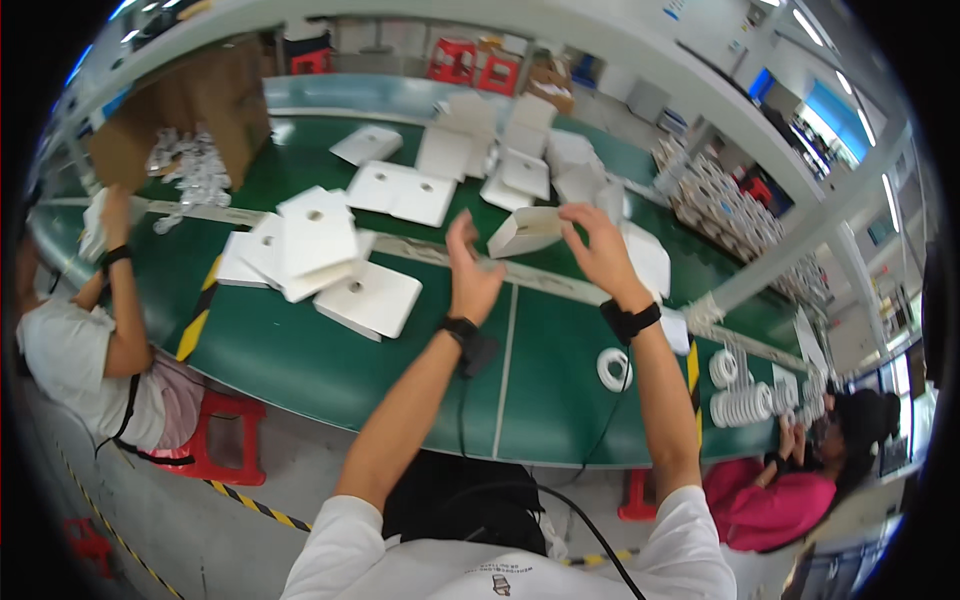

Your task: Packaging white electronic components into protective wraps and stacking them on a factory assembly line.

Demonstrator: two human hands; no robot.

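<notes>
A small white carton (pixel 524 232), tilted and with its upper side uncovered, hangs over the green work surface. My right hand (pixel 602 250) grips its right end between thumb and fingers. My left hand (pixel 474 275) is just left of the carton, fingers apart, with nothing I can make out in it. Left of that hand lies a loose pile of flat white boxes (pixel 318 232), each with a small dark round mark. More white boxes (pixel 405 192) lie beyond, some with lids standing up. A white ring-shaped coil (pixel 614 370) rests below my right wrist.
A brown cardboard box (pixel 225 110) with clear-wrapped items stands at the far left. Co-workers sit at both sides, one by a row of white coils (pixel 742 405). Trays of white coils (pixel 715 200) are at the far right. A white frame post (pixel 790 255) rises on the right.
</notes>
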